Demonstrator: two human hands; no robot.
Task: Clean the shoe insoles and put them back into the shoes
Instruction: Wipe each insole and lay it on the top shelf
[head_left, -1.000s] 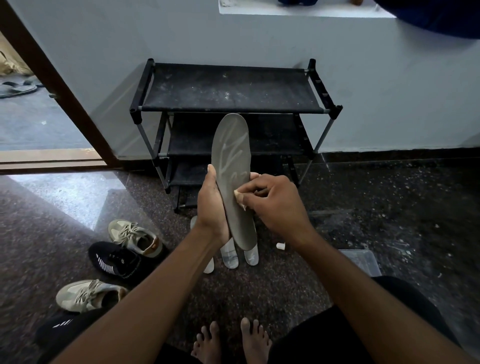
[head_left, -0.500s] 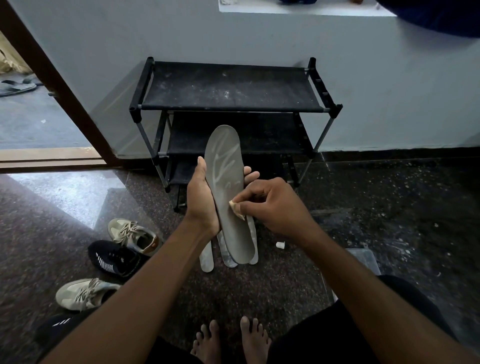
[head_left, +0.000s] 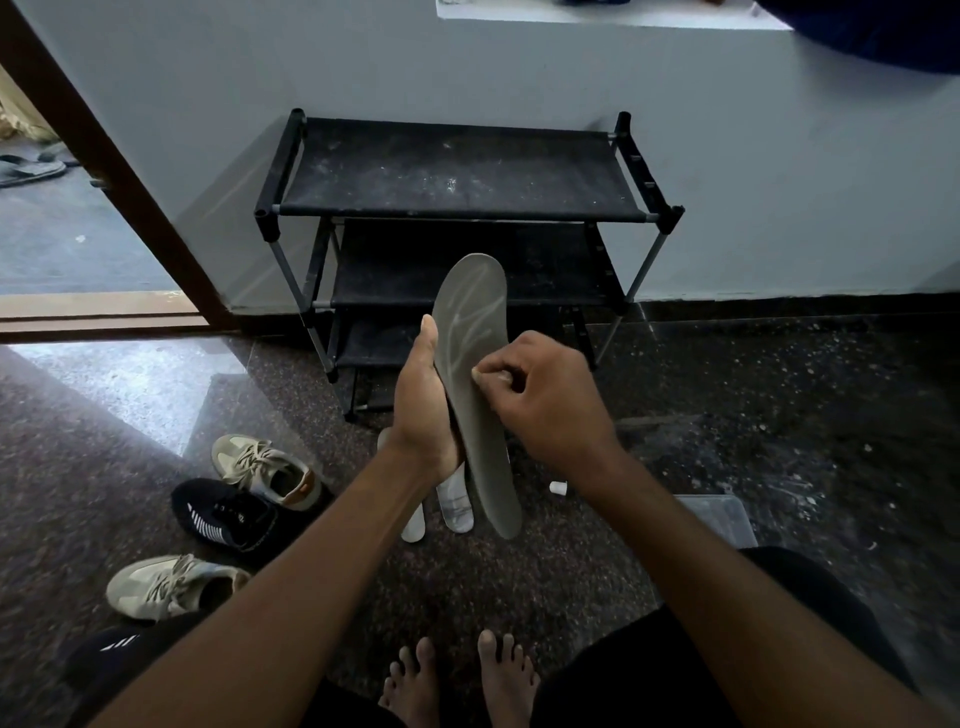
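Note:
My left hand holds a long grey insole upright by its left edge, toe end up. Pale wet streaks mark its upper half. My right hand pinches a small pale wipe against the insole's middle. Below my hands, two white insoles lie on the floor, partly hidden. At the left sit two beige sneakers and a black sneaker. Another black shoe shows at the lower left.
A black three-tier shoe rack stands against the grey wall ahead. A small white cap lies on the speckled floor, with a clear plastic box to its right. A doorway with a brown frame is at the left. My bare feet are below.
The insole has tilted and dropped a little, then come back up. My right hand has slid the wipe up along it, from near the lower middle to the middle.

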